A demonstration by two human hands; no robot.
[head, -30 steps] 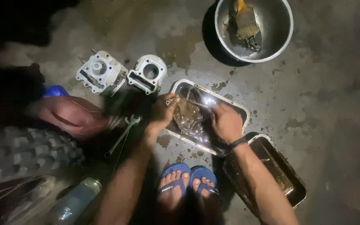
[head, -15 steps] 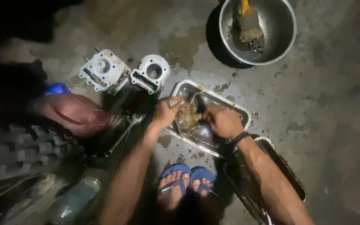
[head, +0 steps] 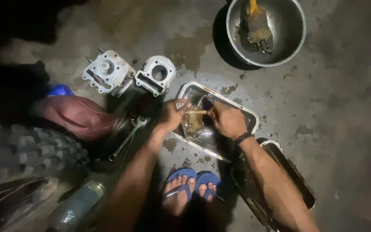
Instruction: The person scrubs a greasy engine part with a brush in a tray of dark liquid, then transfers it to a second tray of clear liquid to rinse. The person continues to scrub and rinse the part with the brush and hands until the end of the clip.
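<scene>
The person is crouching over a shallow rectangular metal tray (head: pixel 250 112) lying on the stained concrete floor (head: pixel 340 99). Both hands are working together over the tray's middle. The left hand (head: pixel 172 115) is pinching a small part between thumb and fingers, and the right hand (head: pixel 228 120) is closing around a thin stick-like tool (head: pixel 196 112) bridging the two; what the tool is cannot be told. Beneath the hands, inside the tray, a greasy metal engine part (head: pixel 196 129) is lying in dark liquid.

Beyond the tray's far left corner, two pale engine cylinder pieces (head: pixel 129 75) are standing side by side. Beyond its far right corner, a round metal basin (head: pixel 299 32) is holding a paintbrush (head: pixel 258 21). Left of the tray, a spanner (head: pixel 129 137) is lying on the floor. Just on the near side of the tray, blue sandals (head: pixel 192 182) are showing, and a second dark tray (head: pixel 293 172) is sitting under the right forearm.
</scene>
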